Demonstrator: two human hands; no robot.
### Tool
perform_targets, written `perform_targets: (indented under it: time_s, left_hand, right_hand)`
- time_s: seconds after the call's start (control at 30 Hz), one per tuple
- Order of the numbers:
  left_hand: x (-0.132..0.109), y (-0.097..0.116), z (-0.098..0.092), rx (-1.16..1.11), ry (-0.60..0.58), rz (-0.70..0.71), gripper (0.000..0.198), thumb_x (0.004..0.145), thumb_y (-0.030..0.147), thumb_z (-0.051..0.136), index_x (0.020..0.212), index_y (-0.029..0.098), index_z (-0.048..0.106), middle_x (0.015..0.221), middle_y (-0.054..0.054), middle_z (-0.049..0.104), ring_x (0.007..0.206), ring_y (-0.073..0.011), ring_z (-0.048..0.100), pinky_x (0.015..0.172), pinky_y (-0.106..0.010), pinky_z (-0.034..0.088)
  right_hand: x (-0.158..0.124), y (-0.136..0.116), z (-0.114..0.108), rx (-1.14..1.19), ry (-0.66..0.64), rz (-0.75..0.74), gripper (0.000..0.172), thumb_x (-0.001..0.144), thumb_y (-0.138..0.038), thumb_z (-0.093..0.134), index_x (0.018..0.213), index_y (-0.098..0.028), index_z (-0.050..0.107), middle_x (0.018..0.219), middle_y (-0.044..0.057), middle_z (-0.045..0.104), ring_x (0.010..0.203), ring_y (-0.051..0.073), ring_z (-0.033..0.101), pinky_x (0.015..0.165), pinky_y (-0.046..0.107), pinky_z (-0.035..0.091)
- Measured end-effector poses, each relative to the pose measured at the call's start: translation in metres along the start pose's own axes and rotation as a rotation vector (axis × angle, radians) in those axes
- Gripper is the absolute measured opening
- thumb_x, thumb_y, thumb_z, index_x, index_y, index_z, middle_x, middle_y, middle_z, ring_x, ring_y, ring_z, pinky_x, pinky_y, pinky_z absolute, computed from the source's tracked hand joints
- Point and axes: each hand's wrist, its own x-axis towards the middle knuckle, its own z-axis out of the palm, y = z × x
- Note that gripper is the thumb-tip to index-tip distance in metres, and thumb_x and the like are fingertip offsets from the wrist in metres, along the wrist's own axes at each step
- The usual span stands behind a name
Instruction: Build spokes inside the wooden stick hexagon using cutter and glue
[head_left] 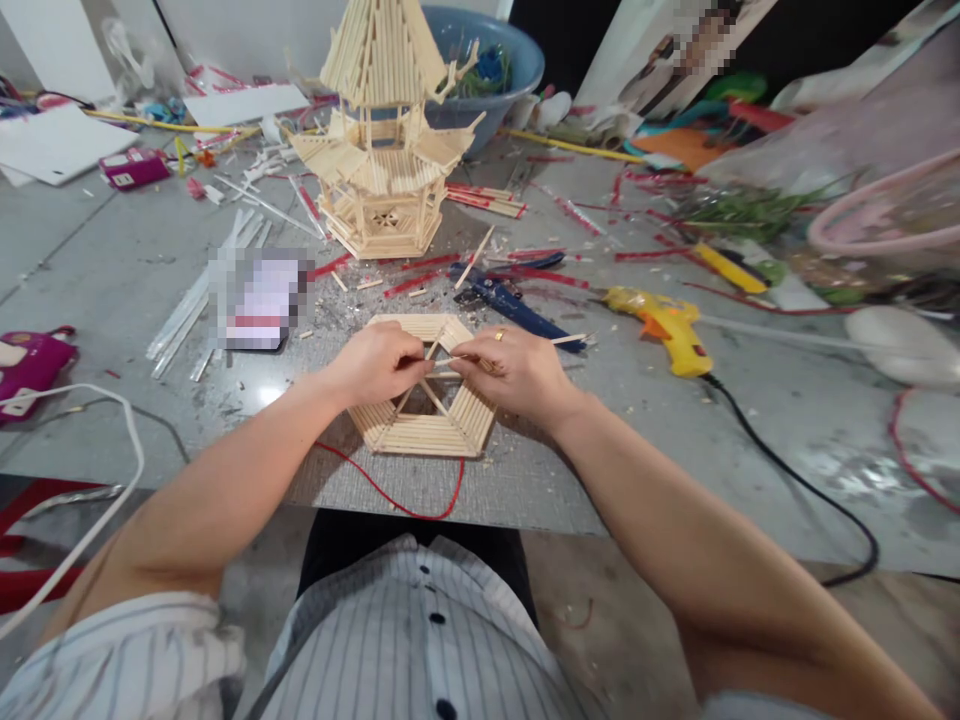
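Observation:
A hexagonal frame of thin wooden sticks [427, 437] lies flat near the table's front edge, with sticks crossing its open middle. Above that middle, my left hand [381, 362] and my right hand [517, 372] come close together. Both pinch a thin wooden stick [450, 361], which runs between the fingertips. My right hand wears a ring. Behind the frame stands a tiered pagoda model [386, 165] built of similar sticks. Blue-handled pliers [517, 305] lie beyond my right hand. A red cord [409, 508] loops out from under the frame.
A yellow glue gun [664, 325] rests at the right, its black cable trailing over the front edge. A phone [264, 300] and clear glue sticks [202, 290] lie left. A blue basin [510, 75] stands behind the pagoda. Stick scraps and red strips litter the table.

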Motion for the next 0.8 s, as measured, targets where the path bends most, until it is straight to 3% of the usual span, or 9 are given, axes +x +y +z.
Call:
perform_targets:
  time_s: [0.3,0.5,0.8]
  left_hand:
    - [-0.0030,0.0013,0.0021,0.078,-0.051,0.013,0.030,0.089,0.032,0.051,0.067,0.017,0.064,0.064,-0.004,0.065,0.069,-0.0160,0.057,0.068,-0.030,0.040]
    - [-0.0054,0.0014,0.0025,0.097,-0.017,0.063,0.029,0.089,0.030,0.052,0.068,0.016,0.066,0.065,-0.005,0.068,0.068,-0.0169,0.060,0.067,-0.031,0.041]
    - [-0.0091,0.0008,0.0025,0.101,0.019,0.097,0.026,0.088,0.031,0.055,0.069,0.017,0.066,0.067,-0.004,0.069,0.069,-0.0173,0.061,0.066,-0.031,0.042]
  right_hand:
    - [-0.0017,-0.0018,0.0005,0.021,-0.042,0.025,0.021,0.091,-0.032,0.053,0.085,-0.023,0.070,0.077,0.003,0.073,0.073,0.016,0.067,0.064,0.029,0.050]
    - [0.0011,-0.0052,-0.0028,0.047,-0.015,-0.031,0.015,0.089,-0.027,0.056,0.082,-0.021,0.069,0.074,0.003,0.071,0.071,0.016,0.067,0.066,0.029,0.052]
    - [-0.0007,-0.0054,-0.0018,0.101,-0.058,0.026,0.012,0.089,-0.027,0.057,0.086,-0.023,0.069,0.078,0.005,0.072,0.075,0.019,0.068,0.066,0.032,0.054]
